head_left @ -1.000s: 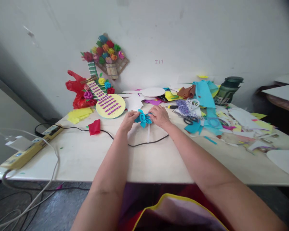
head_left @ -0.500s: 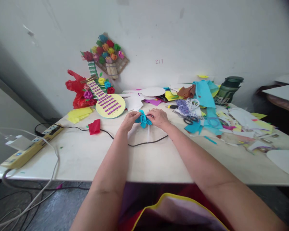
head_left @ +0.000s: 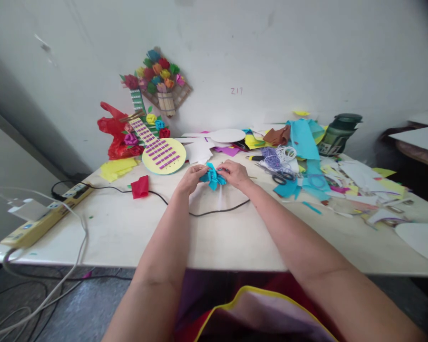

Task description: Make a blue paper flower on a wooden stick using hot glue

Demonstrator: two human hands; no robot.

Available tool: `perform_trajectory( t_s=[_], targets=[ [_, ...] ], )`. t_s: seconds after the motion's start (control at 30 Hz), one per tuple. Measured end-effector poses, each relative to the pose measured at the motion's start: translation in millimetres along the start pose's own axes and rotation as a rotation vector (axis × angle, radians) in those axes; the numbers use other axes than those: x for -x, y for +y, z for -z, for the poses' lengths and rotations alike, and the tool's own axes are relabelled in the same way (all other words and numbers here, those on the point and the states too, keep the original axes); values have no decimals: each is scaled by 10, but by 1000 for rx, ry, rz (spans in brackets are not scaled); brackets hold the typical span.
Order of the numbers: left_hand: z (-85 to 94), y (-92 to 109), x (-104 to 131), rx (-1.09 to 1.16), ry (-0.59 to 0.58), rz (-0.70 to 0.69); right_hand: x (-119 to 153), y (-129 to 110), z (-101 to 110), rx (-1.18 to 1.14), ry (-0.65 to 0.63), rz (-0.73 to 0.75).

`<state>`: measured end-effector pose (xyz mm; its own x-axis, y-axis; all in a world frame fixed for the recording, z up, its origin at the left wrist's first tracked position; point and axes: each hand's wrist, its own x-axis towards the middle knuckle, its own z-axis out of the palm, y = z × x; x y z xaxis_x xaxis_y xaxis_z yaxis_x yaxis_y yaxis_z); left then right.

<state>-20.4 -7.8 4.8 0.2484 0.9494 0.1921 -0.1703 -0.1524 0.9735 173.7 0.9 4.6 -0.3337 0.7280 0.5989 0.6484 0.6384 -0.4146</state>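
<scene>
Two bare hands, one paper piece between them. Item: a bright-blue crumpled paper piece (head_left: 214, 177) with ruffled, petal-like edges, located at mid-table, over the far part of the off-white tabletop (head_left: 235, 242); whether its underside touches the surface cannot be told.

Left hand (head_left: 192, 178): thumb and fingers pinching the left edge of the piece, probably to steady it. Right hand (head_left: 235, 174): fingertips drawn together at the upper right edge, pinching the paper there, though the exact contact is small and partly hidden. Holding opposite edges seems to leave the ruffled middle uncovered and in view.

Nearer the person: one thin black cable (head_left: 221, 213), crossing the tabletop below the hands. Left side: one small red paper square (head_left: 140, 187), lying beside that cable; one pale-yellow, guitar-shaped board with purple bars (head_left: 164, 156), leaning back, presumably propped by the items behind it.

Right side: one pair of black-handled scissors (head_left: 281, 178), near the right hand, likely for easy reach; one tangle of purple and white string (head_left: 276, 159), just behind the scissors.
</scene>
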Motion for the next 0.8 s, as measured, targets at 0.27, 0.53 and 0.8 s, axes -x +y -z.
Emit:
perform_trajectory(
  t_s=[0.27, 0.53, 0.8],
  targets=[
    [14, -31, -26, 16, 29, 18, -2, 41, -12, 29, -38, 29],
    [1, -7, -6, 57, 24, 26, -1, -6, 24, 206, -110, 27],
    [-6, 14, 15, 77, 3, 41, 18, -120, 81, 283, -111, 54]
  ],
)
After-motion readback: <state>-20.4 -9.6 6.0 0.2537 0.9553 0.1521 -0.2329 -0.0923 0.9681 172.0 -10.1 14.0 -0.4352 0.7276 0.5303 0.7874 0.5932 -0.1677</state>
